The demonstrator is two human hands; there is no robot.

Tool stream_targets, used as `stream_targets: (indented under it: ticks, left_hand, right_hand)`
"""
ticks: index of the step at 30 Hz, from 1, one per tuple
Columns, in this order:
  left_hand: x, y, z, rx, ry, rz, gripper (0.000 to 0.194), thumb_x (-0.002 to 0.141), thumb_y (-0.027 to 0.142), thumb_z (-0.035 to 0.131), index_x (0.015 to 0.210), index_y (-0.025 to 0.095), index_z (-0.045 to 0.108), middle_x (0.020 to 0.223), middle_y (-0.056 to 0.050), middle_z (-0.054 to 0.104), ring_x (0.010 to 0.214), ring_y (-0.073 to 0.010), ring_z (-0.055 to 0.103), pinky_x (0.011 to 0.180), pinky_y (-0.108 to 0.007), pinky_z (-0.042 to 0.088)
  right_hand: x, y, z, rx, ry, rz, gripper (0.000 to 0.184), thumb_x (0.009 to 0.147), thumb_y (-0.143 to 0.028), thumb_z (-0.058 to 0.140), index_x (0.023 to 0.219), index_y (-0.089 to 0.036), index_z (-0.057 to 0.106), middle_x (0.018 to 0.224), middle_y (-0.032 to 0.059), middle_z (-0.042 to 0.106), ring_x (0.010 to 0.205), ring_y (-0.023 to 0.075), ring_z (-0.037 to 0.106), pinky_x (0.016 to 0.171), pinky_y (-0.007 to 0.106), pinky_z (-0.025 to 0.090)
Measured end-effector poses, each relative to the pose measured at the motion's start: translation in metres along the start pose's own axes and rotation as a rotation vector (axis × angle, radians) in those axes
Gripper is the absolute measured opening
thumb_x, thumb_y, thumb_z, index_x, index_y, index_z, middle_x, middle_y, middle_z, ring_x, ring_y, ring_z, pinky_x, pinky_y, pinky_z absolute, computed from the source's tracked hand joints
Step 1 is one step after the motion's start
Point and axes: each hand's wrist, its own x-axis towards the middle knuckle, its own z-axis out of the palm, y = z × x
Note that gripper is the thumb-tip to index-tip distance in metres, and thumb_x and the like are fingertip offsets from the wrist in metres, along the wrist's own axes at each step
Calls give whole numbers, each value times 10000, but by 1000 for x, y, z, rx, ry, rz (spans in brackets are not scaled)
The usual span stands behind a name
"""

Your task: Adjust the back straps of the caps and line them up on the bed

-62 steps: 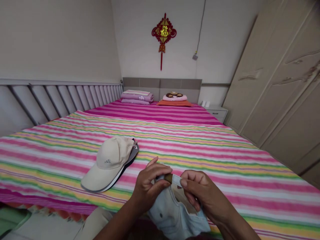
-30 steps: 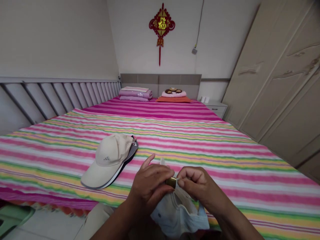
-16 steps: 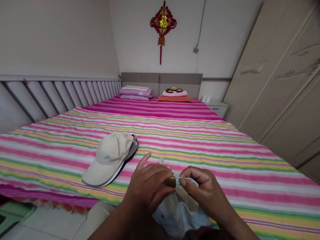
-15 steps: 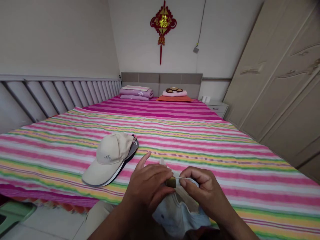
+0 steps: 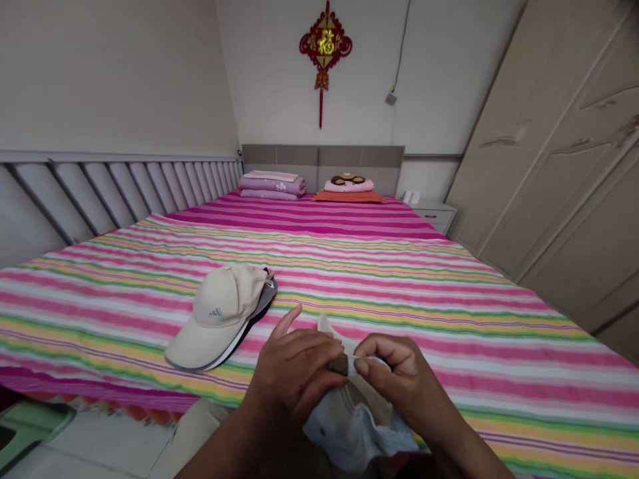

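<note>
A light blue and white cap (image 5: 344,426) is held up in front of me over the bed's near edge, its open back facing me. My left hand (image 5: 299,372) pinches the brass-coloured buckle (image 5: 339,364) of its back strap between fingers and thumb, the thumb below. Close beside it, my right hand (image 5: 394,369) grips the pale strap with thumb and forefinger. Part of the cap hides behind both hands. To the left, a beige cap (image 5: 224,306) with a small dark logo lies stacked on darker and white caps.
A striped sheet (image 5: 449,293) covers the bed. Folded purple bedding (image 5: 272,186) and a pink pillow (image 5: 349,186) sit by the headboard (image 5: 294,156). A metal railing (image 5: 124,189) runs along the left. Wardrobe doors (image 5: 559,179) stand right; a green stool (image 5: 40,426) is lower left.
Both hands and the cap have shifted very slightly, the right hand a little to the left. The stacked caps stay where they were.
</note>
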Motion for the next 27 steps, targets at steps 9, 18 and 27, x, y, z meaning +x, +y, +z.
stream_targets:
  ticks: [9, 18, 27]
  left_hand:
    - [-6, -14, 8, -171, 26, -33, 265, 742, 264, 607, 1004, 228, 595, 836, -42, 701, 796, -169, 648, 953, -463, 372]
    - [-7, -17, 8, -124, 60, 11, 259, 729, 274, 621, 982, 217, 615, 792, -38, 706, 750, -164, 654, 973, -463, 352]
    - [-15, -20, 17, -279, 87, -134, 225, 717, 259, 635, 941, 237, 638, 792, -20, 711, 727, -155, 656, 963, -476, 365]
  right_hand:
    - [0, 12, 8, 264, -19, 109, 270, 679, -413, 623, 616, -165, 537, 439, -68, 381, 388, 55, 253, 386, 198, 214]
    - [0, 12, 7, 186, -14, 76, 275, 675, -419, 632, 620, -163, 548, 478, -53, 412, 410, 63, 287, 392, 202, 236]
    - [-2, 9, 11, 66, 42, 14, 243, 722, -378, 581, 617, -162, 545, 521, -31, 437, 474, 84, 328, 423, 204, 283]
